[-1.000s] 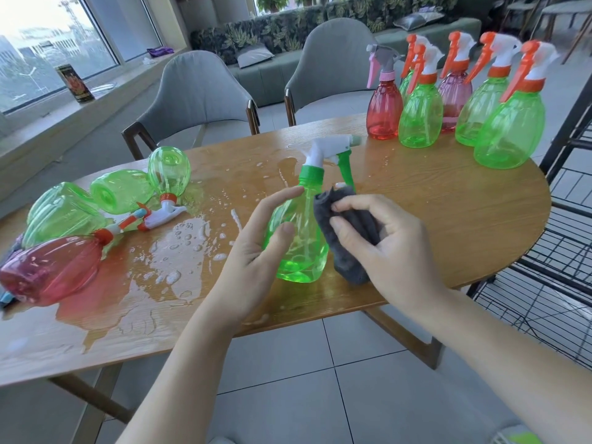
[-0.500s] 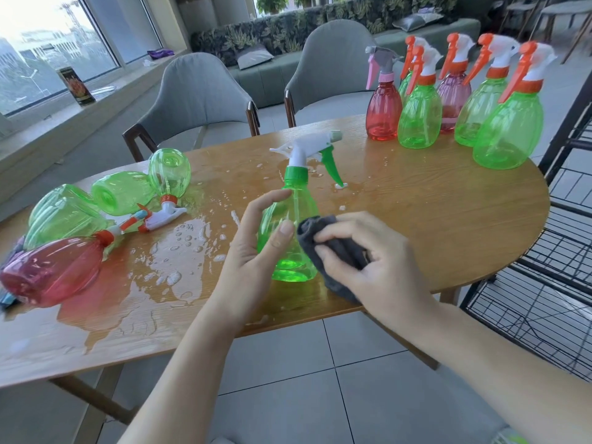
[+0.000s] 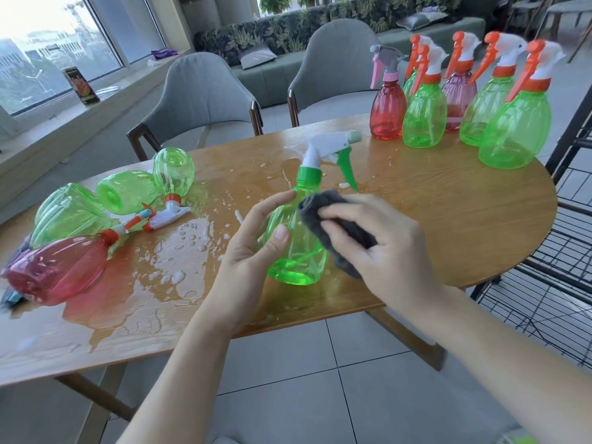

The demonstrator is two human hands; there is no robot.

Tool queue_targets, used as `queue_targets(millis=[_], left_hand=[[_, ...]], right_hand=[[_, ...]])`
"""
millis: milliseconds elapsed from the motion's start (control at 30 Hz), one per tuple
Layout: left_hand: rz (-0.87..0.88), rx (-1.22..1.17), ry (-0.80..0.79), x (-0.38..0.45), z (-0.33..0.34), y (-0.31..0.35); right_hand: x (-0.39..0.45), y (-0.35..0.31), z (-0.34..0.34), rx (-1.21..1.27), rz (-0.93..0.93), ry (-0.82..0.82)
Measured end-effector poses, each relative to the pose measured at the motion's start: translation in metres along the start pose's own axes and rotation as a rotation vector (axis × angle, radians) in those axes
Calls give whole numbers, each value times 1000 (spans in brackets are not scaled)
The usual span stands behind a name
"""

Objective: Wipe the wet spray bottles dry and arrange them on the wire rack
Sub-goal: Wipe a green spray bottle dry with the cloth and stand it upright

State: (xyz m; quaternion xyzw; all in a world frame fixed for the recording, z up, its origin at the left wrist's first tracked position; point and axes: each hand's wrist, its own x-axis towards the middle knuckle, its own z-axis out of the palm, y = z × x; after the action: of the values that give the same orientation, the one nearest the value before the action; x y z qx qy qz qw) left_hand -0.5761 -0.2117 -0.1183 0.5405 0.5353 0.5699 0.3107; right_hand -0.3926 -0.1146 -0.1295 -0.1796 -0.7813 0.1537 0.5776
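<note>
Both hands work in the middle of the frame. Left hand [image 3: 253,248] holds the green spray bottle [image 3: 299,248] upright. Right hand [image 3: 381,245] grips a gray cloth [image 3: 323,213] pressed on the bottle's side, above the wet table [image 3: 448,219].

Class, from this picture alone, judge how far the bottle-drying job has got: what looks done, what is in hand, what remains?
Looks done: six spray bottles stand upright at the wooden table's far end. In hand: the left hand holds a green-capped green spray bottle while the right hand rubs it with a dark grey cloth. Left: several bottles lie in the puddle, and the part of the black wire rack in view holds none.
</note>
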Motion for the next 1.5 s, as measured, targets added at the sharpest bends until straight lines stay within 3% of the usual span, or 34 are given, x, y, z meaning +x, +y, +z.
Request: queue_targets(millis=[267, 667, 900, 1033, 1267, 1500], left_hand=[[0, -16, -11, 1, 1, 1], [-9, 25, -6, 5, 8, 2], [-30, -101, 144, 10, 15, 3], [-118, -324, 138, 13, 17, 2], [-99, -478, -48, 10, 18, -6], [-139, -578, -88, 11, 22, -2]], right_hand=[[-8, -8, 6, 24, 211, 66], [-6, -5, 0, 86, 300, 57], [-29, -14, 2, 88, -3, -174], [-22, -12, -5, 59, -129, -171], [0, -5, -20, 288, 216, 16], [2, -7, -25, 437, 402, 7]])
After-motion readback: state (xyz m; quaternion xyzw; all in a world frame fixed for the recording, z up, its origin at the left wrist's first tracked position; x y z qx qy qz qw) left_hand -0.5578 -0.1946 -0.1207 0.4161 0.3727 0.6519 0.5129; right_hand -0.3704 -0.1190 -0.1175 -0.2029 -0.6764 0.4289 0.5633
